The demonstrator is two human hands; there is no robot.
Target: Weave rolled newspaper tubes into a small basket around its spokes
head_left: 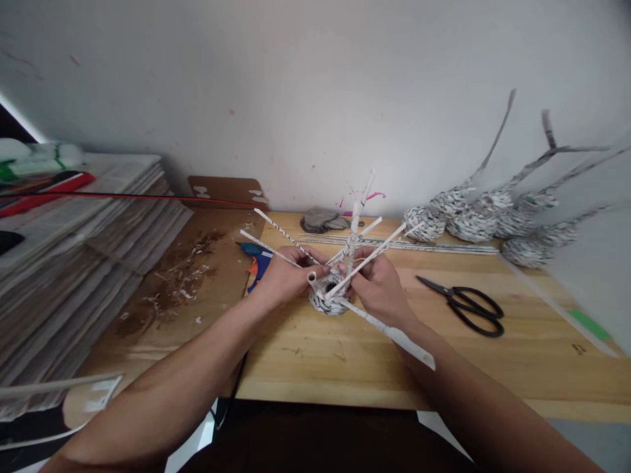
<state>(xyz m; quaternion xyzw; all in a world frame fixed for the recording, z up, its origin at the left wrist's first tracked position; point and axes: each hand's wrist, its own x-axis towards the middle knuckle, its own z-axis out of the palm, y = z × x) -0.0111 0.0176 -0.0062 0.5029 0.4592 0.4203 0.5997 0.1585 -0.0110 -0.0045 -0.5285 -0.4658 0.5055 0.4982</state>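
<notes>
Between my hands, at the middle of the wooden board, sits a small round basket woven from rolled newspaper tubes (pixel 329 305). Several paper tubes stick up and outward from it, and one flattened strip (pixel 394 334) slants down over my right wrist. My left hand (pixel 290 270) is closed around the basket's left side, thumb near its rim. On the other side, my right hand (pixel 377 279) grips the basket and tube bases, its fingertips partly hidden behind the tubes. The basket's far side is hidden.
Black-handled scissors (pixel 468 303) lie to the right. A blue glue gun (pixel 258 259) rests left of my left hand. Long paper tubes (pixel 434 247) lie behind, near several finished woven pieces (pixel 473 223) by the wall. Stacked newspapers (pixel 113 230) stand at left.
</notes>
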